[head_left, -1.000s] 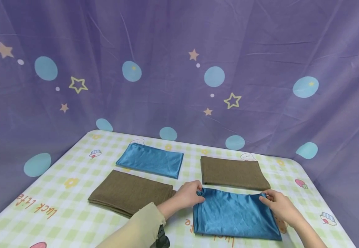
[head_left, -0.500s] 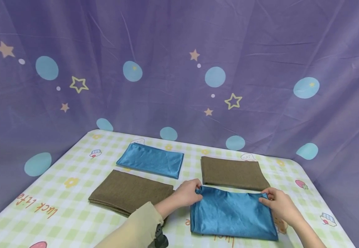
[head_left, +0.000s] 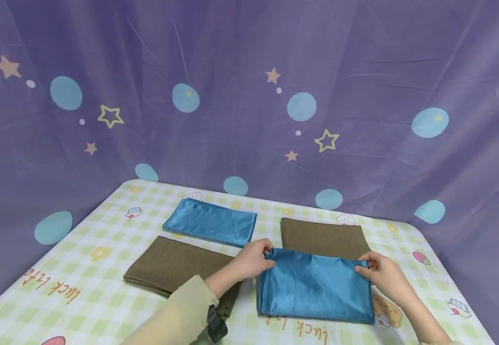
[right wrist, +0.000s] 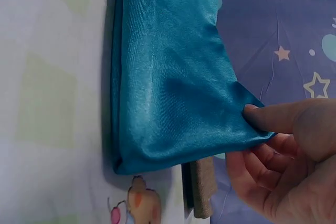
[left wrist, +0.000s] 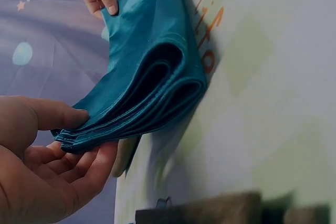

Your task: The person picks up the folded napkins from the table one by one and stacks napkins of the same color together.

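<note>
A folded, shiny blue cloth (head_left: pixel 314 287) is held by its two far corners at the front right of the table. My left hand (head_left: pixel 251 258) pinches the left corner between thumb and fingers; the left wrist view shows several stacked layers of the blue cloth (left wrist: pixel 152 87) there. At the right corner my right hand (head_left: pixel 383 273) pinches the fabric, thumb on top in the right wrist view, where the blue cloth (right wrist: pixel 178 77) hangs with a rounded lower fold. Its far edge is raised and overlaps the brown cloth (head_left: pixel 323 237) behind it in the head view.
Another folded blue cloth (head_left: pixel 210 220) lies at the back left. A folded brown cloth (head_left: pixel 180 263) is at the front left, partly behind my left forearm. The checked tablecloth (head_left: pixel 98 287) covers the table, and a purple patterned curtain (head_left: pixel 241 48) hangs behind.
Both hands have lifted the blue cloth slightly and moved it left and away from me. It now overlaps the near part of the brown cloth behind it in the head view.
</note>
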Tool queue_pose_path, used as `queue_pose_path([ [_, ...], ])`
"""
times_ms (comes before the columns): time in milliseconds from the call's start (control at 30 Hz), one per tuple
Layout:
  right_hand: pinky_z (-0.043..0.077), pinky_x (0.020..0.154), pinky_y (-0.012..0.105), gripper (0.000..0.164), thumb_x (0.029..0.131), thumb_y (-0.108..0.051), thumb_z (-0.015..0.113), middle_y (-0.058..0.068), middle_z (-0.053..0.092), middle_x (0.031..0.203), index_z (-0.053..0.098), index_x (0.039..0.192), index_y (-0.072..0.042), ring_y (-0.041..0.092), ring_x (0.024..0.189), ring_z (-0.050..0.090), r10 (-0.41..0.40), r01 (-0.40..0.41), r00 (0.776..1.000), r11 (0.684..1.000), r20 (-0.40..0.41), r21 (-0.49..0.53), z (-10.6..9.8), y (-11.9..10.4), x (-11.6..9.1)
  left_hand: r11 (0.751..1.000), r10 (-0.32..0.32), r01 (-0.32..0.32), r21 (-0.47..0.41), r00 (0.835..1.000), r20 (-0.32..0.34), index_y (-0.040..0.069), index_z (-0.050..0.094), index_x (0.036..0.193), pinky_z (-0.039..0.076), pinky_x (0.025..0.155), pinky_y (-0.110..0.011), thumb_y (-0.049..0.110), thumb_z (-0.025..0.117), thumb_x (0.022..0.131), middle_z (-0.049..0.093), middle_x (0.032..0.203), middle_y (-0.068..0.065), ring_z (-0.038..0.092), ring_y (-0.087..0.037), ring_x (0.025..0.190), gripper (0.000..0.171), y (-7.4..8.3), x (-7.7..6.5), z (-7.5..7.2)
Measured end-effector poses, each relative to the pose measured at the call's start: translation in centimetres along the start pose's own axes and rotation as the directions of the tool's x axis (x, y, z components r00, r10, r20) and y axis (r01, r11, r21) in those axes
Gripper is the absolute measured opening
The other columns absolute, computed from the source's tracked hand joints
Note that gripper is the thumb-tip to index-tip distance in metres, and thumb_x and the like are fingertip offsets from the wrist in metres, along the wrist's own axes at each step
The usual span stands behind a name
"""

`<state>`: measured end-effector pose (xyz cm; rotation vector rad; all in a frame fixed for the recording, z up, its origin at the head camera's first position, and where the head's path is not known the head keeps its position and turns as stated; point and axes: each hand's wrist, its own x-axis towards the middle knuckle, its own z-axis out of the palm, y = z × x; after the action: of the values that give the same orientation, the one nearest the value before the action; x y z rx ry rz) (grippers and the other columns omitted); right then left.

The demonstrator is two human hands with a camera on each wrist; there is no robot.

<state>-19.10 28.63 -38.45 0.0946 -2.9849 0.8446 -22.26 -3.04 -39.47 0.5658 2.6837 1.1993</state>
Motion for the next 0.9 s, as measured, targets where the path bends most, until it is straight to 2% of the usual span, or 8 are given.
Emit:
queue_pose_path([
  [133, 0.037, 0.052, 0.025, 0.019, 0.083, -0.021, 0.065, 0.001, 0.046, 0.067, 0.06, 0.094, -0.007, 0.011, 0.056, 0.041, -0.027, 0.027, 1.0, 1.0, -0.011, 0.003, -0.1, -0.6, 0.3, 1.0, 0.0, 0.0, -0.01, 1.0, -0.015, 0.006, 0.056, 0.102, 0.043, 0.064, -0.031, 0.013, 0.064, 0.082, 0.056, 0.095, -0.006, 0.048, -0.015, 0.072, 0.022, -0.2, 0.1, -0.7],
  [333, 0.037, 0.052, 0.025, 0.016, 0.084, -0.021, 0.065, 0.0, 0.046, 0.064, 0.06, 0.093, -0.008, 0.009, 0.055, 0.042, -0.069, 0.069, 0.996, 0.998, -0.05, -0.005, -0.4, -1.4, 0.8, 1.0, 0.021, -0.022, -0.014, 0.998, -0.053, 0.004, 0.056, 0.101, 0.045, 0.064, -0.031, 0.012, 0.065, 0.081, 0.057, 0.094, -0.008, 0.051, -0.017, 0.076, 0.023, -0.5, 0.3, -1.8],
  [467, 0.039, 0.051, 0.024, 0.016, 0.084, -0.019, 0.065, 0.0, 0.05, 0.064, 0.059, 0.093, -0.008, 0.009, 0.056, 0.046, -0.083, 0.082, 0.994, 0.997, -0.066, -0.01, -0.7, -2.0, 0.9, 0.999, 0.025, -0.027, -0.027, 0.998, -0.065, 0.004, 0.056, 0.103, 0.045, 0.065, -0.031, 0.013, 0.065, 0.082, 0.057, 0.098, -0.009, 0.052, -0.017, 0.08, 0.024, -0.4, 0.3, -2.8],
  [633, 0.045, 0.053, 0.025, 0.017, 0.084, -0.018, 0.064, 0.001, 0.057, 0.067, 0.058, 0.095, -0.006, 0.011, 0.059, 0.054, -0.094, 0.095, 0.993, 0.995, -0.068, 0.008, -1.0, -2.8, 1.1, 0.999, 0.025, -0.028, -0.032, 0.996, -0.085, 0.004, 0.055, 0.105, 0.044, 0.064, -0.03, 0.013, 0.064, 0.084, 0.055, 0.099, -0.009, 0.048, -0.016, 0.073, 0.024, -0.3, 0.5, -3.9],
  [900, 0.039, 0.054, 0.028, 0.018, 0.085, -0.02, 0.064, 0.001, 0.049, 0.064, 0.058, 0.096, -0.008, 0.013, 0.058, 0.045, -0.124, 0.122, 0.985, 0.992, -0.118, -0.028, -1.6, -3.8, 1.6, 1.0, 0.008, -0.011, -0.027, 0.996, -0.094, 0.005, 0.056, 0.107, 0.044, 0.066, -0.031, 0.014, 0.064, 0.084, 0.055, 0.1, -0.008, 0.048, -0.017, 0.076, 0.026, 0.1, 0.8, -5.4],
])
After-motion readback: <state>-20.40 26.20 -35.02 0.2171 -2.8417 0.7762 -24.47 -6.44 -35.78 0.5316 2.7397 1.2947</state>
